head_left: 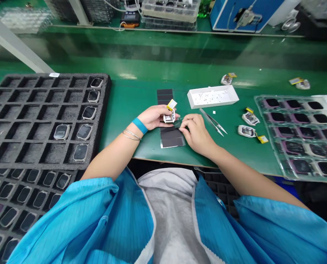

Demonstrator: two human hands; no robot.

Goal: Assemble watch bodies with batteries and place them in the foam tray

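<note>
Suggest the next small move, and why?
Probably lift the right hand toward the watch module in the left hand: its fingertips are at the black pad sheet, apparently picking at a small piece, and the module is held up close by.

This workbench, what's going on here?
A person sits at a green bench. Their left hand holds a small circuit module with a yellow-tagged battery, while their right hand works just above a dark sheet. Tweezers and a white tray lie beside the right hand. A foam tray holding watches sits to the left, and a clear tray of dark screens sits to the right.
</note>
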